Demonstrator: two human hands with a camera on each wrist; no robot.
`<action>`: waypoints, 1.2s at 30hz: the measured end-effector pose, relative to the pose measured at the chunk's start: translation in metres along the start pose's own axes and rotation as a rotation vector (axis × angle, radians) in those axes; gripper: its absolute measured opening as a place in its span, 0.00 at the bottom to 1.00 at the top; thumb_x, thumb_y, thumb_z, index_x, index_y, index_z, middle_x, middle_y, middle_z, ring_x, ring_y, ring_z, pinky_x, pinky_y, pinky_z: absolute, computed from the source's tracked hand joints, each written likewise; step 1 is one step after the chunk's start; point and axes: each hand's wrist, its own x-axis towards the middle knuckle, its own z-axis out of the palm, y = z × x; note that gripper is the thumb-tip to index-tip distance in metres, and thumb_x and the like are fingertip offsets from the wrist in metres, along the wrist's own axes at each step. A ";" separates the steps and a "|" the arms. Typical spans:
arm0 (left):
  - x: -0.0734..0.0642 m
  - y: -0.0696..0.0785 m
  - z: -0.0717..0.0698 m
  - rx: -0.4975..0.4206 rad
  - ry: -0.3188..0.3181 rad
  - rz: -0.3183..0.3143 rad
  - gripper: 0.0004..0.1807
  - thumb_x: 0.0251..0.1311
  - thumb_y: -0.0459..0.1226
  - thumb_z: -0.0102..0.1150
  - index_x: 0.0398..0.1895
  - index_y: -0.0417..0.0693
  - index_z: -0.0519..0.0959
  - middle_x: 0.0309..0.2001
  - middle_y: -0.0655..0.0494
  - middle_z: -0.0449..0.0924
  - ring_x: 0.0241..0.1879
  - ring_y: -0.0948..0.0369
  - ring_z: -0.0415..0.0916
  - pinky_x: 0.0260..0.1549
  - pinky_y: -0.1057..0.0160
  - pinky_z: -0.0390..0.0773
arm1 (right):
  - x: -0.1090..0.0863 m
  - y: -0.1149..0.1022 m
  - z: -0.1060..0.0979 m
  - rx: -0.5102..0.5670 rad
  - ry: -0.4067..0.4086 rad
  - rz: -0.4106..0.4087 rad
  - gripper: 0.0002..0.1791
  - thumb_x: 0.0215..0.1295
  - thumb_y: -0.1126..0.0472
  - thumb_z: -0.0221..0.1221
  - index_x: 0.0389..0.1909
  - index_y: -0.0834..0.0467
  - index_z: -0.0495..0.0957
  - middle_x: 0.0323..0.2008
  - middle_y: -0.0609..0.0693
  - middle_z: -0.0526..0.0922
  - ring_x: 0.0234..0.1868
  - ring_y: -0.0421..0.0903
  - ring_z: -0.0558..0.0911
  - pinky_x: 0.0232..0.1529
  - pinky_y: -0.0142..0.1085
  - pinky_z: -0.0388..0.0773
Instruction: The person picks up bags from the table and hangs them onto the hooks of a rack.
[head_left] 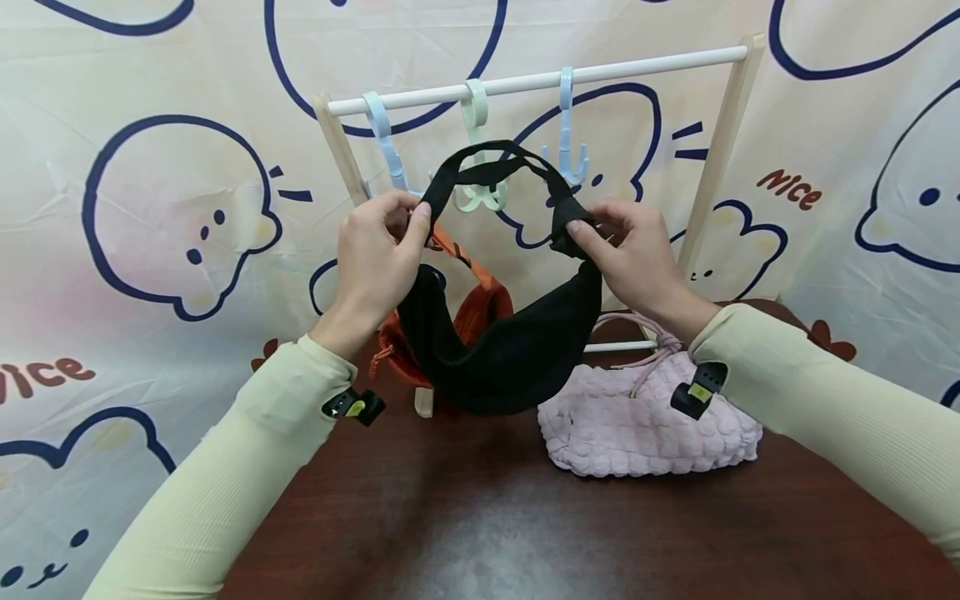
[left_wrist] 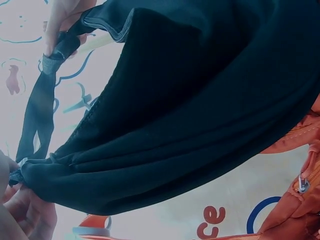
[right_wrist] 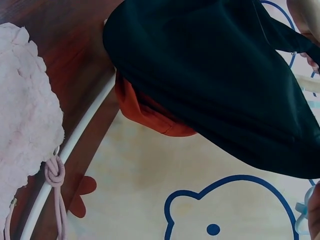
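Pale sleeves (head_left: 232,475) are reaching over the brown table (head_left: 480,533). Fingers of the left hand (head_left: 378,262) and right hand (head_left: 637,250) are pinching opposite sides of the strap (head_left: 444,187) of a black bag (head_left: 510,358), which is hanging above the table before a rack (head_left: 637,68). An orange bag (head_left: 491,304) is showing behind; a pink bag (head_left: 652,433) is lying rightward.

“NICE” (head_left: 790,190) — on the backdrop (head_left: 817,137)
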 end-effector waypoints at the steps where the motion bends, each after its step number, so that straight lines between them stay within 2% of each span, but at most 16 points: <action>1: 0.000 0.000 0.000 0.003 0.002 -0.002 0.13 0.73 0.38 0.54 0.41 0.37 0.84 0.25 0.43 0.81 0.27 0.58 0.70 0.32 0.67 0.66 | 0.000 0.000 0.000 -0.001 0.001 0.001 0.14 0.73 0.60 0.59 0.50 0.64 0.84 0.43 0.60 0.87 0.31 0.34 0.82 0.37 0.25 0.76; 16: 0.005 0.003 0.005 0.038 -0.018 -0.042 0.15 0.74 0.41 0.53 0.43 0.38 0.83 0.29 0.42 0.84 0.28 0.54 0.73 0.31 0.64 0.68 | 0.004 0.003 0.002 0.006 0.015 0.003 0.13 0.72 0.60 0.59 0.48 0.64 0.84 0.40 0.59 0.86 0.30 0.34 0.81 0.35 0.26 0.76; 29: 0.005 0.002 0.010 0.076 -0.032 -0.035 0.14 0.73 0.41 0.53 0.42 0.39 0.83 0.29 0.43 0.85 0.28 0.53 0.74 0.31 0.63 0.68 | 0.000 0.008 0.004 -0.025 -0.008 0.024 0.12 0.72 0.59 0.59 0.47 0.63 0.85 0.40 0.59 0.86 0.30 0.39 0.80 0.34 0.27 0.75; 36: 0.002 0.002 0.011 0.086 -0.038 -0.046 0.14 0.73 0.41 0.54 0.42 0.40 0.83 0.28 0.44 0.85 0.27 0.54 0.75 0.29 0.63 0.68 | -0.002 0.012 0.005 -0.011 -0.019 0.003 0.12 0.72 0.60 0.59 0.47 0.63 0.85 0.40 0.58 0.86 0.30 0.37 0.80 0.35 0.26 0.75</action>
